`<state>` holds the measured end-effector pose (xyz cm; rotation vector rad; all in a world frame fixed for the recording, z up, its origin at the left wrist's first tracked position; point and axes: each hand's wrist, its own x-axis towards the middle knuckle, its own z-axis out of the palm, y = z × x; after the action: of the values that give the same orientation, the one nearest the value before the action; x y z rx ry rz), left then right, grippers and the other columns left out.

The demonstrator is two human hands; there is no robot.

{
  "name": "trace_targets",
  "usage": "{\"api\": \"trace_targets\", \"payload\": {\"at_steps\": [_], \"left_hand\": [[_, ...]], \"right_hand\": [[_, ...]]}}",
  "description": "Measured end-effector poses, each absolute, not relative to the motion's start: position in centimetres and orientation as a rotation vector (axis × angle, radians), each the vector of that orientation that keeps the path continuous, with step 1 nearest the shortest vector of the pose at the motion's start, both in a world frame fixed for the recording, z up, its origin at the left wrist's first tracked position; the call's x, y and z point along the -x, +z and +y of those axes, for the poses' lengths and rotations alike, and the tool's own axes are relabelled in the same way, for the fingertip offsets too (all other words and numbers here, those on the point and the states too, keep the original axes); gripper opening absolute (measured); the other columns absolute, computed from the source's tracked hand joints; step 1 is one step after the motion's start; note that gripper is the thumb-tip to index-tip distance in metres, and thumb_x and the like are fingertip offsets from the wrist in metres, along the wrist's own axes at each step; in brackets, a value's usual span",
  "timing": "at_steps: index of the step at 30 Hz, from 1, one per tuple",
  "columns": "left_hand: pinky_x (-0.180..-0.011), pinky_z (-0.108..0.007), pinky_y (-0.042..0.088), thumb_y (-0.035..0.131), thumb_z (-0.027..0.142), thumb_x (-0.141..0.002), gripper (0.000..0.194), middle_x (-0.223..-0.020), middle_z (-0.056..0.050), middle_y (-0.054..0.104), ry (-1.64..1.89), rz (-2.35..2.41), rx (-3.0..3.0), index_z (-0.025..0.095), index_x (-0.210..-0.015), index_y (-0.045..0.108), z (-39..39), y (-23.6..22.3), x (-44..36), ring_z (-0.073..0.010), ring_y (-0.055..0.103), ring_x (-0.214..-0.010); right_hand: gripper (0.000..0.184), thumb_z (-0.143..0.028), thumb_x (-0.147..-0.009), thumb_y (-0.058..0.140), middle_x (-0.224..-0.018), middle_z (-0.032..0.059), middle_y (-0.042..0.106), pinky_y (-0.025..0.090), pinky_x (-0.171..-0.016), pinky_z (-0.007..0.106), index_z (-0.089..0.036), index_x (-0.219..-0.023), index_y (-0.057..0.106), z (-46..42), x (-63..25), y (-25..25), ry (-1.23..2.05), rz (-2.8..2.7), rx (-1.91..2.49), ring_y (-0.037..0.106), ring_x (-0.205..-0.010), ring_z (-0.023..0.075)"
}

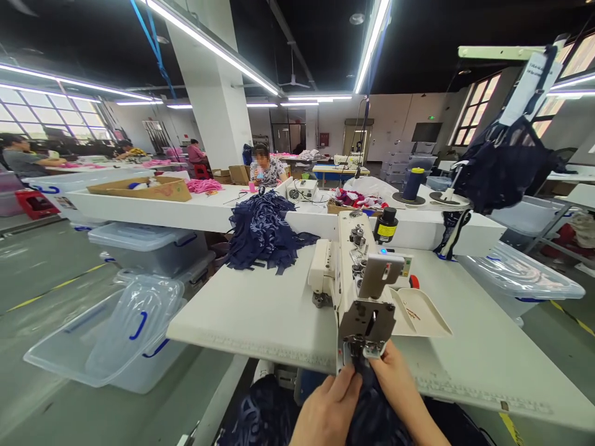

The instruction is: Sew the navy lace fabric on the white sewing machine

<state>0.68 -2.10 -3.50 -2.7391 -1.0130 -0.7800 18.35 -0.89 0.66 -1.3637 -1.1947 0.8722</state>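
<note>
Dark fabric point(372, 415) is pinched by both hands at the table's near edge, directly under the sewing machine's point(360, 291) needle end. The right hand point(400, 387) is nearer the foot, its fingertips touching it; the left hand point(328, 412) is clenched on the cloth just beside, palm down.

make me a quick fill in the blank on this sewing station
1. Both hands, left hand and right hand, hold dark ____ fabric at the sewing machine.
2. The fabric pile lies to the machine's ____.
3. The clear bins have ____ handles.

Missing words: blue; left; blue
</note>
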Motion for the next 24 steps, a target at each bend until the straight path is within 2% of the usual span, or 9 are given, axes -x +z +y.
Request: {"api": "trace_targets", "payload": {"at_steps": [3, 6, 11, 16, 18, 21, 24], "left_hand": [[-0.081, -0.03, 0.058, 0.035, 0.001, -0.083, 0.058, -0.135, -0.012, 0.058, -0.667, -1.123, 2.79, 0.016, -0.138, 0.049, -2.5, -5.0, -0.8, -0.0203, 0.067, -0.09], [-0.091, -0.033, 0.056, 0.035, 0.001, -0.083, 0.062, -0.139, -0.015, 0.055, -0.688, -1.161, 2.8, 0.015, -0.142, 0.044, -2.5, -6.5, -1.2, -0.0232, 0.067, -0.101], [-0.091, -0.033, 0.056, 0.034, 0.003, -0.086, 0.062, -0.136, -0.015, 0.057, -0.705, -1.175, 2.77, 0.015, -0.146, 0.038, -2.4, -7.7, -2.1, -0.0232, 0.067, -0.102], [-0.087, -0.032, 0.057, 0.037, 0.006, -0.089, 0.054, -0.135, -0.017, 0.058, -0.695, -1.177, 2.745, 0.011, -0.142, 0.046, -2.5, -7.6, -2.2, -0.0242, 0.068, -0.1], [-0.087, -0.033, 0.057, 0.038, 0.007, -0.09, 0.053, -0.137, -0.019, 0.056, -0.66, -1.16, 2.776, 0.009, -0.143, 0.044, -2.4, -7.7, -2.1, -0.0251, 0.068, -0.101], [-0.085, -0.03, 0.056, 0.036, 0.008, -0.092, 0.055, -0.139, -0.022, 0.053, -0.573, -1.038, 2.837, 0.004, -0.146, 0.037, -2.1, -7.2, -1.7, -0.0233, 0.068, -0.098], [-0.081, -0.026, 0.057, 0.034, 0.011, -0.093, 0.05, -0.134, -0.021, 0.058, -0.539, -0.965, 2.775, 0.001, -0.141, 0.043, -1.9, -6.3, -1.5, -0.0205, 0.07, -0.091]], "right_hand": [[0.033, -0.039, -0.079, 0.054, -0.104, 0.0111, 0.07, 0.052, -0.085, 0.041, -0.019, -0.102, 0.069, -0.2, -18.3, 1.5, 0.765, -1.295, 1.437, 0.062, -0.094, 0.0312], [0.04, -0.038, -0.078, 0.053, -0.111, 0.0126, 0.069, 0.053, -0.088, 0.044, -0.018, -0.109, 0.07, 0.2, -18.3, 1.9, 0.732, -1.356, 1.439, 0.063, -0.09, 0.0313], [0.044, -0.037, -0.078, 0.052, -0.111, 0.0128, 0.071, 0.054, -0.09, 0.044, -0.018, -0.113, 0.069, 0.6, -18.5, 1.7, 0.724, -1.392, 1.407, 0.065, -0.091, 0.0304], [0.048, -0.038, -0.078, 0.052, -0.117, 0.0138, 0.07, 0.057, -0.089, 0.043, -0.018, -0.12, 0.066, 1.2, -19.3, 0.6, 0.732, -1.463, 1.387, 0.066, -0.103, 0.0324], [0.051, -0.037, -0.079, 0.052, -0.122, 0.0143, 0.069, 0.057, -0.09, 0.043, -0.018, -0.125, 0.063, 1.5, -19.7, 0.0, 0.733, -1.506, 1.374, 0.065, -0.107, 0.033], [0.051, -0.035, -0.081, 0.052, -0.124, 0.0144, 0.068, 0.056, -0.091, 0.043, -0.018, -0.129, 0.06, 1.7, -19.9, -0.2, 0.734, -1.532, 1.369, 0.064, -0.111, 0.0331], [0.05, -0.034, -0.081, 0.052, -0.121, 0.014, 0.07, 0.057, -0.089, 0.042, -0.018, -0.127, 0.061, 1.5, -19.4, 0.3, 0.684, -1.521, 1.382, 0.067, -0.107, 0.0325]]}}
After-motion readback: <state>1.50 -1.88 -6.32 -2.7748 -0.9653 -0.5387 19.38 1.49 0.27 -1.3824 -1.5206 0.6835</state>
